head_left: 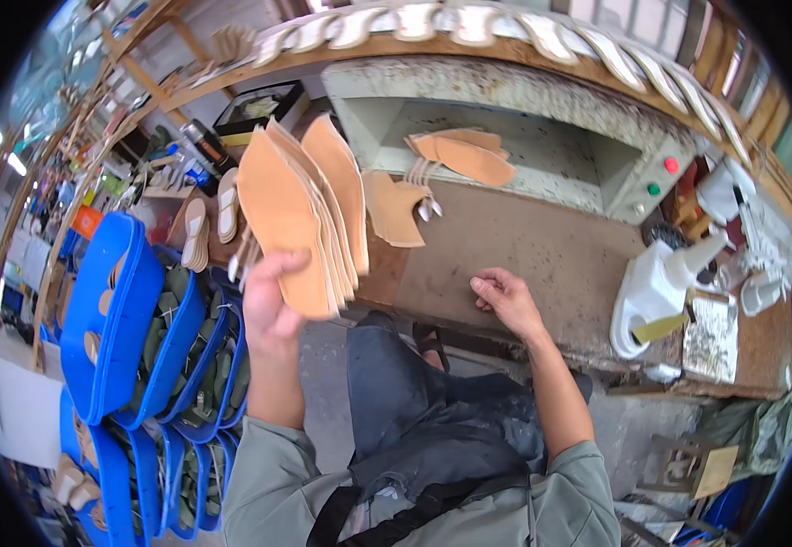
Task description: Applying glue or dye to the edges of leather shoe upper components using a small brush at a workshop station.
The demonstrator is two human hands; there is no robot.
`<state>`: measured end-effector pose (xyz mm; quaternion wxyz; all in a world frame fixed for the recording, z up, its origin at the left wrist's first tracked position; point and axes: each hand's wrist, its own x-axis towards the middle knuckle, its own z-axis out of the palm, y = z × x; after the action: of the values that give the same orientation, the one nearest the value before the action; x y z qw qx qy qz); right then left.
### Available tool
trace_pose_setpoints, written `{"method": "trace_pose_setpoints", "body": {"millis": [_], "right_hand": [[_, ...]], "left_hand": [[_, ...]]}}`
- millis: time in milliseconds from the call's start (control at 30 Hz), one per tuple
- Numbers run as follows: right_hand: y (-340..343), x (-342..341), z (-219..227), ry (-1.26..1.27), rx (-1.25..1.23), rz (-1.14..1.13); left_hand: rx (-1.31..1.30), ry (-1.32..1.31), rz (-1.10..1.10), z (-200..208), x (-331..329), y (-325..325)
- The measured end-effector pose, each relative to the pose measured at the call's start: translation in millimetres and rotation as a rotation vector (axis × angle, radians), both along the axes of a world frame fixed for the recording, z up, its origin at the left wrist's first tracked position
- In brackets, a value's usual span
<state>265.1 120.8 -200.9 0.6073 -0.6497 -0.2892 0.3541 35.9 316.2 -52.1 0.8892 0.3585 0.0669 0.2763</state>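
Raised at the left, my left hand (277, 290) is closed round the lower end of a fanned stack of tan leather shoe pieces (288, 219). The pieces are leaf-shaped with pale edges. My right hand (505, 299) hovers at the near edge of the brown workbench (523, 237), its fingers curled in with nothing visible between them. Another tan piece with a notched edge (396, 208) lies on the bench just right of the stack. Farther back, several more leather pieces (469, 157) rest at the mouth of a metal box, with thin cords and white tips beside them.
The pale metal box (368, 84) has red and green buttons. White shoe-shaped parts (478, 25) line the shelf above. A white plastic jug (642, 292) stands at the right. Blue bins (104, 319) with dark green items are stacked at the left, near some insoles (196, 235).
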Motion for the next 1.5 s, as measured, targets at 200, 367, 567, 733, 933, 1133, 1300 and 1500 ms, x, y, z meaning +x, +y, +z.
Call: {"method": "trace_pose_setpoints", "body": {"millis": [200, 367, 567, 733, 933, 1133, 1300, 1500], "right_hand": [[27, 4, -20, 0.027, -0.090, -0.007], [86, 35, -11, -0.178, -0.120, -0.177], [204, 113, -18, -0.251, -0.420, -0.255], [269, 112, -21, -0.481, -0.680, -0.282], [295, 73, -11, -0.773, -0.825, -0.235], [253, 91, -17, -0.789, -0.776, -0.267], [162, 86, -9, -0.781, -0.855, -0.234], [54, 117, -6, -0.650, -0.891, -0.424]], "left_hand": [[0.134, 0.097, 0.252, -2, 11, 141], [0.018, 0.010, 0.265, -57, 22, 180], [-0.096, 0.062, 0.251, -110, 34, 165], [-0.224, 0.044, 0.183, -118, 38, 150], [-0.261, 0.032, 0.194, -120, 41, 143], [-0.311, 0.032, 0.181, -130, 58, 127], [-0.315, 0.066, 0.164, -137, 56, 111], [-0.300, 0.095, 0.139, -162, 96, 81]]}}
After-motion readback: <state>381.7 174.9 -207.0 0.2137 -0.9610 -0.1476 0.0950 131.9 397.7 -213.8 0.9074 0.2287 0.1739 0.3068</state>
